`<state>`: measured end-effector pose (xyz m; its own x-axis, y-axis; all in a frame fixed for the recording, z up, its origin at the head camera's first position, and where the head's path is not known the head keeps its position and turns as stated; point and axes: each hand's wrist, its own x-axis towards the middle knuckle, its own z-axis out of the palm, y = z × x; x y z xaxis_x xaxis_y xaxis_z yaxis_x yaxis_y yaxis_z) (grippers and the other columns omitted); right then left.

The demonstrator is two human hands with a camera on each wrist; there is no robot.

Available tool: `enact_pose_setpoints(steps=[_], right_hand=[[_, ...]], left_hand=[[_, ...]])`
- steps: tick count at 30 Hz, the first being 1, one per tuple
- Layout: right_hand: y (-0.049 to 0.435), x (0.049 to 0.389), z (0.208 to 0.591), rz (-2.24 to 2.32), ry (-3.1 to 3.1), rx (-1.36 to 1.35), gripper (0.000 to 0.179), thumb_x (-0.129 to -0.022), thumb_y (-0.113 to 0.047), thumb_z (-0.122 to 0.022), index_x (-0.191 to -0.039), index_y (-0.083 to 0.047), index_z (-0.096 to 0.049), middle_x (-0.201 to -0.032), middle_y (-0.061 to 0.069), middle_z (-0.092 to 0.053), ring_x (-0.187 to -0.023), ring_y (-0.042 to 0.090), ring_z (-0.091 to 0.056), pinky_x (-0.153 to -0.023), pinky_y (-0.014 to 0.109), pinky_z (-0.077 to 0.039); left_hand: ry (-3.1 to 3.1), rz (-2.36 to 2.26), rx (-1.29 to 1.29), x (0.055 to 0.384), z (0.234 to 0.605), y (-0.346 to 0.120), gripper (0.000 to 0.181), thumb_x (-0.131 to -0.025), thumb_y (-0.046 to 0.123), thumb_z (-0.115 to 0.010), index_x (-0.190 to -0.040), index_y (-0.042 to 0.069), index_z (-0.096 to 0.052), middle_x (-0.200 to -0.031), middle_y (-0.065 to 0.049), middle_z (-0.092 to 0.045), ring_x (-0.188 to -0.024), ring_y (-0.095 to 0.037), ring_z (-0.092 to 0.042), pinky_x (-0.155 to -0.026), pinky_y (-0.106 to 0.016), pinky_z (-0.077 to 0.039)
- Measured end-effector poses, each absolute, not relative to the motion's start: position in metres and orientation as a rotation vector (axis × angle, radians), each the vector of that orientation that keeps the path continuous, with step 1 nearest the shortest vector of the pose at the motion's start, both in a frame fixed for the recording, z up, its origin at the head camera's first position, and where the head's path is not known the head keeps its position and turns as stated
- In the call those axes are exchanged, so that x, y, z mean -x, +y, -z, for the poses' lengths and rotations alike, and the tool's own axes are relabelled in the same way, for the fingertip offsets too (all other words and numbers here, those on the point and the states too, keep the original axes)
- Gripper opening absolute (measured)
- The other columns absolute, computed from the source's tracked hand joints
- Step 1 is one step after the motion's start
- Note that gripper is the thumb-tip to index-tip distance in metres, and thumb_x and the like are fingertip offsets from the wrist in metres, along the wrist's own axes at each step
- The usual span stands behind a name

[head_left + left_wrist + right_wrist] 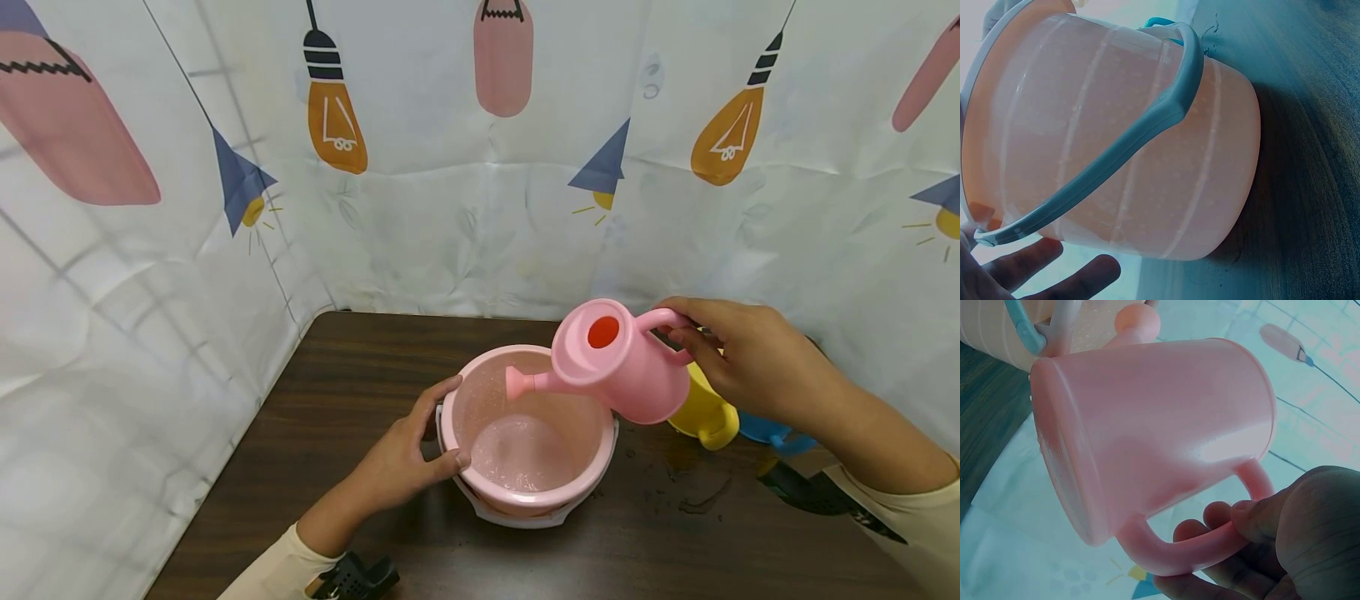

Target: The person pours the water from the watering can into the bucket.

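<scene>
A pink bucket point(528, 497) with a pale carrying handle point(1110, 161) stands upright on the table. My left hand point(401, 454) holds its rim at the left, thumb and index finger spread along the edge. In the left wrist view, other fingers point(1085, 278) extend beside the bucket's outer wall. My right hand point(750, 350) grips the handle of a pink toy watering can point(641, 375), fingers curled round the loop point(1185, 553). The can tilts left, its spout head point(517, 382) over the bucket's opening. Fine streaks of water fall from it, and rippled water covers the bucket floor.
A yellow watering can point(701, 408) and a blue one point(768, 429) stand right of the bucket, partly behind my right hand and arm. Wet spots point(705, 504) mark the dark wooden table point(315, 400). A patterned white curtain point(450, 225) hangs behind and at the left.
</scene>
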<state>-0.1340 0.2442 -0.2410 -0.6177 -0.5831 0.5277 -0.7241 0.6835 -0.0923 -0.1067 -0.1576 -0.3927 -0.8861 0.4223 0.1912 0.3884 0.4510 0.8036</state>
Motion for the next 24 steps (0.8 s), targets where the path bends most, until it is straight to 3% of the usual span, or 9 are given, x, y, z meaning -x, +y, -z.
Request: enact_pose_setpoints(steps=[9,24], right_hand=[[0.2447,0.1344,0.2406,-0.416,-2.425,-1.010,0.040,-0.086,0.005,-0.076,-0.119,-0.016,-0.069,-0.094,-0.009,-0.066,-0.076,0.009,-0.061,-0.066,0.036,-0.056],[0.2430,0.1335,0.2398,-0.406,-2.439,-1.012,0.041,-0.084,0.005,-0.077,-0.119,-0.015,-0.069,-0.093,-0.008,-0.066,-0.076,0.009,-0.059,-0.066,0.038,-0.056]], left_hand=[[2.620,-1.457,-0.733,0.1072,0.3915,-0.1572,0.086,-0.089,0.040,-0.074,-0.159,0.041,-0.023,-0.140,-0.010,-0.057,-0.118,-0.024,-0.062,-0.094,-0.056,-0.050],[2.614,-1.452,-0.724,0.1068,0.3928,-0.1582,0.087,-0.089,0.040,-0.074,-0.159,0.041,-0.022,-0.142,-0.011,-0.056,-0.119,-0.025,-0.061,-0.095,-0.057,-0.049]])
